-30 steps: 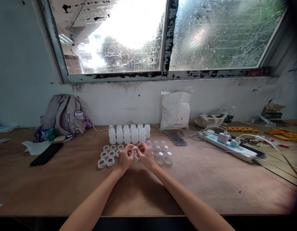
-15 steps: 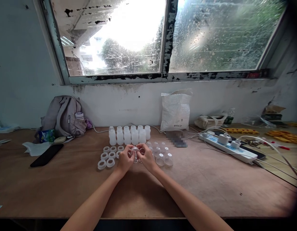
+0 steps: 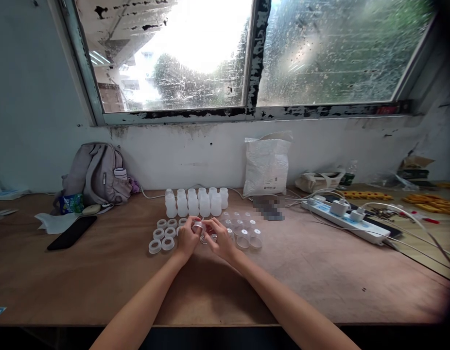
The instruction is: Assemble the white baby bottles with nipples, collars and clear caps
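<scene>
My left hand [image 3: 188, 239] is closed around a clear plastic ring collar [image 3: 199, 225], which it holds tilted just above the table. The bent fingers of my right hand [image 3: 220, 239] close on the collar's right side; what lies inside the collar is too small to make out. Beneath my fingers are small clear round pieces [image 3: 203, 239], partly hidden. Left of my hands lie several translucent ring collars [image 3: 168, 243] in rows. To the right stand several clear caps [image 3: 243, 241] with white dots on top. Behind my hands, frosted white bottles [image 3: 193, 204] stand upright in rows.
A black phone [image 3: 72, 233] and a grey backpack [image 3: 95, 177] are at the left. A white plastic bag [image 3: 267, 165] leans on the wall behind the caps. A power strip [image 3: 347, 223] with plugs and cables lies at the right, near yellow parts [image 3: 429, 205].
The collar has shifted slightly left and up and is tilted differently. My right fingers have spread along its side, and my right thumb has moved away from it. The view has dipped slightly.
</scene>
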Motion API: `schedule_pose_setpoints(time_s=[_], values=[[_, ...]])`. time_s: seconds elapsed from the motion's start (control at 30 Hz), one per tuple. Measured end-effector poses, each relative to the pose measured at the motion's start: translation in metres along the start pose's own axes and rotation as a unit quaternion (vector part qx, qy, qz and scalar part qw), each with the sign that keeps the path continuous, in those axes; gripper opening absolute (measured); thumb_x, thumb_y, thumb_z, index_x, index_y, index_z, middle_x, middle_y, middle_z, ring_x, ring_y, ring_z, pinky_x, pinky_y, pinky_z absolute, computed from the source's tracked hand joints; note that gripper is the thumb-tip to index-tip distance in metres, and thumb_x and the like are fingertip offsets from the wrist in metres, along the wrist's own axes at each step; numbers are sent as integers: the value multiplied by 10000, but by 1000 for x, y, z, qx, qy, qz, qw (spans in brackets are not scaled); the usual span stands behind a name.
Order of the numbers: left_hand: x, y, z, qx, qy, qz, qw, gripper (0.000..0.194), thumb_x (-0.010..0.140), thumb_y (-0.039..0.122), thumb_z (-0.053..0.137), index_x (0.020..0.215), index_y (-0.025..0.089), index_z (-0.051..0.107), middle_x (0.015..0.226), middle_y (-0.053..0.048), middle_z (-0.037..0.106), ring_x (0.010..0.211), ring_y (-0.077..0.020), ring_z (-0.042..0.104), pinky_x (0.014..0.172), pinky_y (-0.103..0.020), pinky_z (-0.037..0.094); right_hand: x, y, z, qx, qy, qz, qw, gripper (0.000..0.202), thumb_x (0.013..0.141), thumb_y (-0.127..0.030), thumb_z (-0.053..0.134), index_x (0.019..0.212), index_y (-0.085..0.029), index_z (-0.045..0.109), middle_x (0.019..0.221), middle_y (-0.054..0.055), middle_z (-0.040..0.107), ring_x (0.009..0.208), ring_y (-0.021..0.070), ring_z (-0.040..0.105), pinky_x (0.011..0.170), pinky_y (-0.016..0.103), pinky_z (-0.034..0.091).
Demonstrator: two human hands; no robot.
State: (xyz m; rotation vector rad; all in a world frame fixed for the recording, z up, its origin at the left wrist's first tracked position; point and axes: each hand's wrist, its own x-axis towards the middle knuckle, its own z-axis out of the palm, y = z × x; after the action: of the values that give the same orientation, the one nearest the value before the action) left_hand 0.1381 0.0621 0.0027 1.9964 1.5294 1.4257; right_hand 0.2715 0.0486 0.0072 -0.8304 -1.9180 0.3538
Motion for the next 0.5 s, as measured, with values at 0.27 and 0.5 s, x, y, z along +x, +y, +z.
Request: schedule_pose_setpoints(time_s=[0.27,0.5], values=[[2,-6,3,-116,-13,-32,993,155,719,229,478,842,168,549,664,12,594,483,-100,531,479,-196,409,0,1,1,68,13,13,998,411,687,-83,434,1055,-210,564,875,37,519,686,121,532,631,245,469],[4,-10,13,-255,-49,-42,965,237,728,357,526,841,149,525,661,2,589,488,-99,540,409,-178,401,13,10,-5,205,60,173,961,276,769,-365,483,929,-156,563,651,11,552,437,89,457,368,196,376]])
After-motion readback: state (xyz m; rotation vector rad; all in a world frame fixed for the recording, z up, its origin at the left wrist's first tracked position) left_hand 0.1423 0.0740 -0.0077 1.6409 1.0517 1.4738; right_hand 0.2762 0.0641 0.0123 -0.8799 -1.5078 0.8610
